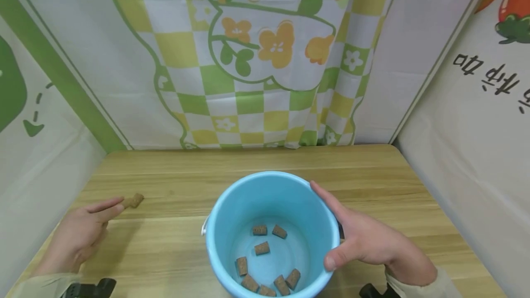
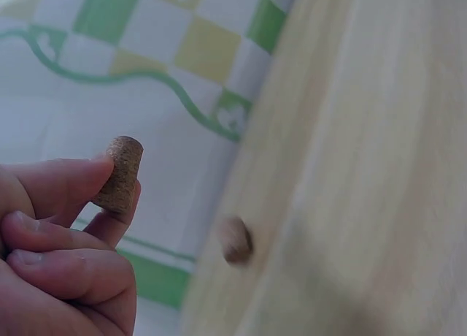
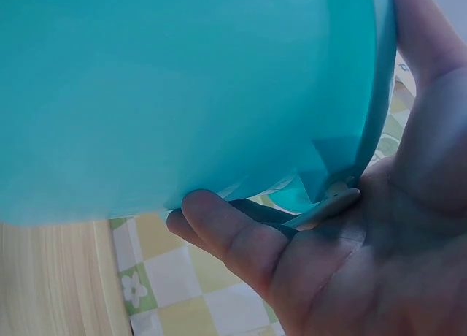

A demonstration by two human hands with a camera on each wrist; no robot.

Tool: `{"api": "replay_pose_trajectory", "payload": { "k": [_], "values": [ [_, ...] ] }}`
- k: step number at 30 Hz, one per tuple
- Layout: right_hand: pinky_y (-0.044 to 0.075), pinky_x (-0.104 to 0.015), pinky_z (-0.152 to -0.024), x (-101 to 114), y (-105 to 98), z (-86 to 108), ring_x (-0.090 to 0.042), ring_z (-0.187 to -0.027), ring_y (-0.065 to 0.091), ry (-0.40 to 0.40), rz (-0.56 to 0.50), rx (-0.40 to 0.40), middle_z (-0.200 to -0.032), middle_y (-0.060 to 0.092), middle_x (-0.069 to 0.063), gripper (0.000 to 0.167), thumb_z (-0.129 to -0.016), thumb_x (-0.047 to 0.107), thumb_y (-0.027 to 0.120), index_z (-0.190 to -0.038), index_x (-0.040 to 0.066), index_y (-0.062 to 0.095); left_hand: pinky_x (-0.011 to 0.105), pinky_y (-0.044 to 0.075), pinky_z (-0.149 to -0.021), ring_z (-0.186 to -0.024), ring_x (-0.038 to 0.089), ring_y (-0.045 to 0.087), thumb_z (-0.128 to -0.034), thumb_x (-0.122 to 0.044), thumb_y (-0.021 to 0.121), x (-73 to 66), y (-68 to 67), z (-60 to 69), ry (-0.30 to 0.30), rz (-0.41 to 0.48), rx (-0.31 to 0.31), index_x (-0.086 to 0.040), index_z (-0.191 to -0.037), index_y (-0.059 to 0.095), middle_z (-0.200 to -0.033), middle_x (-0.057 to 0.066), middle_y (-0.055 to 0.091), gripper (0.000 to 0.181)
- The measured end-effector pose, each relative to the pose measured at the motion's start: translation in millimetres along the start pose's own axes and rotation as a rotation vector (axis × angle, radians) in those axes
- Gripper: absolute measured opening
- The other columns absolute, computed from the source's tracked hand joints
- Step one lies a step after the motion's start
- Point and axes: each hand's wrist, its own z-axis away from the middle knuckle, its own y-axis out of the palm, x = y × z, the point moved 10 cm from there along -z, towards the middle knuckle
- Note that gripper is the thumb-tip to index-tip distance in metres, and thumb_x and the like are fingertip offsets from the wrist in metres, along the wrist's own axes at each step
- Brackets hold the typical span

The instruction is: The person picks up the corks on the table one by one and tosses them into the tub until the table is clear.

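Observation:
My left hand (image 1: 80, 233) pinches a cork (image 2: 122, 174) between thumb and finger, raised over the left part of the table. A second cork (image 1: 137, 200) lies on the wood just past the fingertips; it looks blurred in the left wrist view. In front of me stands a light blue bucket (image 1: 219, 243), with several brown corks (image 1: 262, 248) scattered on its bottom. On the bucket's right side my right hand (image 1: 368, 238) grips it, thumb at the rim and other fingers along the outer wall. In the right wrist view, the fingers (image 3: 233, 237) press against that wall near the handle joint.
The wooden table (image 1: 165, 169) meets a white curtain (image 1: 256, 105) with green and yellow checks at the back. Printed cloth walls (image 1: 468, 151) border both sides. A white handle end (image 1: 204, 226) sticks out from the bucket's left side.

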Motion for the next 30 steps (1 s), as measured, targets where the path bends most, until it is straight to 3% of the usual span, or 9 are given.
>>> {"api": "replay_pose_trajectory", "payload": {
  "k": [1, 2, 4, 10, 14, 17, 24, 30],
  "values": [
    [0.049, -0.049, -0.094, 0, 0, 0.3, -0.049, -0.123, 0.047, -0.005, -0.001, 0.000, -0.153, 0.028, -0.027, 0.122, -0.082, 0.016, 0.085, -0.159, 0.034, -0.009, 0.030, 0.029, -0.034, -0.040, 0.006, 0.029, -0.0943, -0.037, 0.071, -5.9, 2.3, 0.6, 0.024, 0.034, 0.000, -0.039, -0.121, 0.067, -0.057, -0.011, 0.043, 0.027],
    [0.048, -0.049, -0.094, 1, 0, 0.4, -0.049, -0.123, 0.047, -0.009, -0.002, 0.001, -0.152, 0.028, -0.028, 0.123, -0.082, 0.015, 0.084, -0.159, 0.033, -0.009, 0.030, 0.026, -0.035, -0.041, 0.007, 0.027, -0.0948, -0.035, 0.070, -11.3, 5.1, 1.7, 0.044, 0.042, 0.006, -0.039, -0.121, 0.068, -0.057, -0.011, 0.043, 0.027],
    [0.049, -0.049, -0.094, 1, 0, 0.5, -0.049, -0.123, 0.047, -0.013, 0.006, -0.002, -0.152, 0.028, -0.027, 0.123, -0.081, 0.014, 0.084, -0.159, 0.032, -0.009, 0.034, 0.021, -0.039, -0.042, 0.010, 0.024, -0.0944, -0.031, 0.072, -21.8, 9.5, 3.4, 0.085, 0.096, 0.008, -0.046, -0.100, 0.070, -0.054, -0.012, 0.040, 0.017],
    [0.049, -0.046, -0.094, 0, 0, 0.6, -0.047, -0.122, 0.049, 0.009, 0.014, -0.014, -0.153, 0.029, -0.026, 0.124, -0.080, 0.012, 0.085, -0.159, 0.034, -0.008, 0.037, 0.017, -0.043, -0.046, 0.014, 0.019, -0.0939, -0.031, 0.072, -42.3, 21.8, 13.7, 0.109, 0.123, 0.019, -0.045, -0.103, 0.071, -0.052, -0.013, 0.036, 0.017],
    [0.048, -0.048, -0.095, -1, 1, 0.2, -0.045, -0.124, 0.049, 0.021, -0.020, -0.007, -0.154, 0.027, -0.025, 0.124, -0.081, 0.016, 0.086, -0.159, 0.036, -0.008, 0.035, 0.017, -0.040, -0.045, 0.012, 0.019, -0.0941, -0.027, 0.072, -55.8, 30.9, 20.1, 0.148, 0.128, 0.029, -0.039, -0.108, 0.073, -0.077, -0.018, 0.063, 0.019],
    [0.048, -0.050, -0.095, -1, 1, 0.0, -0.043, -0.124, 0.049, 0.023, -0.035, -0.001, -0.154, 0.026, -0.025, 0.123, -0.081, 0.020, 0.086, -0.159, 0.037, -0.008, 0.036, 0.017, -0.038, -0.045, 0.013, 0.017, -0.0945, -0.025, 0.072, -66.9, 37.6, 24.5, 0.187, 0.121, 0.036, -0.037, -0.110, 0.074, -0.104, -0.015, 0.070, 0.020],
    [0.048, -0.047, -0.095, 0, 0, 0.2, -0.046, -0.124, 0.049, 0.018, -0.010, -0.007, -0.153, 0.028, -0.025, 0.123, -0.081, 0.016, 0.085, -0.159, 0.037, -0.008, 0.036, 0.014, -0.041, -0.045, 0.015, 0.014, -0.0954, -0.016, 0.071, -92.1, 54.5, 35.0, 0.283, 0.158, 0.064, -0.032, -0.110, 0.076, -0.107, -0.010, 0.072, 0.022],
    [0.049, -0.045, -0.095, 0, 0, 0.6, -0.046, -0.122, 0.050, 0.013, 0.011, -0.013, -0.152, 0.030, -0.025, 0.124, -0.080, 0.013, 0.085, -0.159, 0.035, -0.008, 0.037, 0.016, -0.041, -0.046, 0.016, 0.016, -0.0964, -0.019, 0.070, -109.4, 70.6, 45.3, 0.339, 0.061, 0.071, -0.026, -0.115, 0.075, -0.108, -0.010, 0.072, 0.021]
  ]
}}
